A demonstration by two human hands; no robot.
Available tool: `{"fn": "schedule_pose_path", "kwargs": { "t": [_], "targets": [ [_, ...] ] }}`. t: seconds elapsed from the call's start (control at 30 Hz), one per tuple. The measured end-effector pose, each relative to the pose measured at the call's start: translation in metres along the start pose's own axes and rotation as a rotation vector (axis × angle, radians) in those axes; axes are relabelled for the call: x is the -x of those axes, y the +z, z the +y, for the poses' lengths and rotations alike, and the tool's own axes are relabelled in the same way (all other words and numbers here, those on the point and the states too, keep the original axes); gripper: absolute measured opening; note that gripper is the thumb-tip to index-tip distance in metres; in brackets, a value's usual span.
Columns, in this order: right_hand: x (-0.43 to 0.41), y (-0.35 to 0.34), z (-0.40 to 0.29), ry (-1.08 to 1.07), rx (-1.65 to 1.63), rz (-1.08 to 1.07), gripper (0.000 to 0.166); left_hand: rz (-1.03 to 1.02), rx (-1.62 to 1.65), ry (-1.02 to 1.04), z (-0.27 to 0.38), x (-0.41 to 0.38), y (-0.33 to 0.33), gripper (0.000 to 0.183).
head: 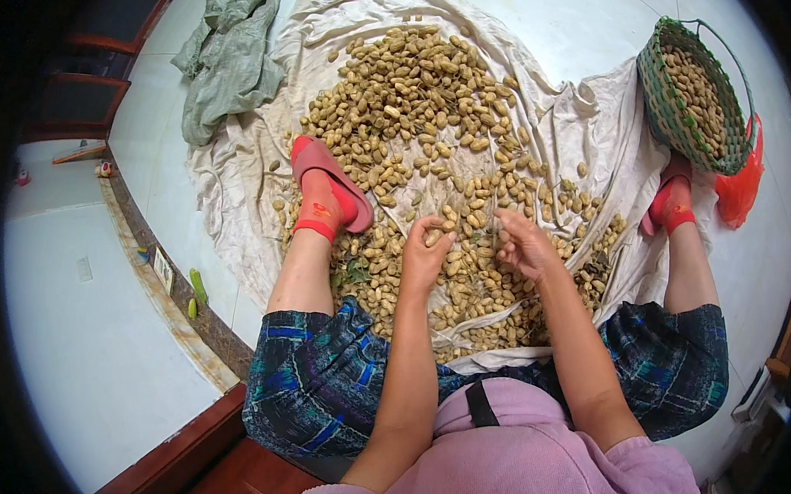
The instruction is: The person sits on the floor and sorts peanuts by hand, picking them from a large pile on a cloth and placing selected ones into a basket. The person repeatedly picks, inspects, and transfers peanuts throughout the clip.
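Unshelled peanuts lie in a broad heap on a creased, soiled white cloth, and more are scattered between my legs. My left hand is over the peanuts, its thumb and fingers closed on a peanut in its shell. To its right, my right hand hovers above the pile with curled fingers; whether something small is between them I cannot tell. Some green leaves and dry stems are mixed in with the nuts left of my left hand.
A green woven basket holding peanuts stands at the upper right, beside a red plastic bag. A grey-green woven sack lies upper left. My feet in red socks and slippers flank the peanuts. Two green vegetables lie by the left wall.
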State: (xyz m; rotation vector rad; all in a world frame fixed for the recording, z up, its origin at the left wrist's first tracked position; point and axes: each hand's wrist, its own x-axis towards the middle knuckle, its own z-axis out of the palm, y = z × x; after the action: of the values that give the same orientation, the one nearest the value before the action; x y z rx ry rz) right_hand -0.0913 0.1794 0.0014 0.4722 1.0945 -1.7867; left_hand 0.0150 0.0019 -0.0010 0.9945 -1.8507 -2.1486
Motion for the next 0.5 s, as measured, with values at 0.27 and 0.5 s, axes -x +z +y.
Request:
{"fn": "schedule_pose_path", "kwargs": {
  "t": [0.27, 0.5],
  "targets": [
    [-0.001, 0.011, 0.015, 0.069, 0.033, -0.049, 0.033, -0.258, 0.988, -0.321, 0.016, 0.005, -0.015, 0.028],
    [-0.006, 0.006, 0.017, 0.036, 0.099, 0.049, 0.031, -0.262, 0.986, -0.292, 0.022, 0.006, -0.018, 0.031]
  ]
}}
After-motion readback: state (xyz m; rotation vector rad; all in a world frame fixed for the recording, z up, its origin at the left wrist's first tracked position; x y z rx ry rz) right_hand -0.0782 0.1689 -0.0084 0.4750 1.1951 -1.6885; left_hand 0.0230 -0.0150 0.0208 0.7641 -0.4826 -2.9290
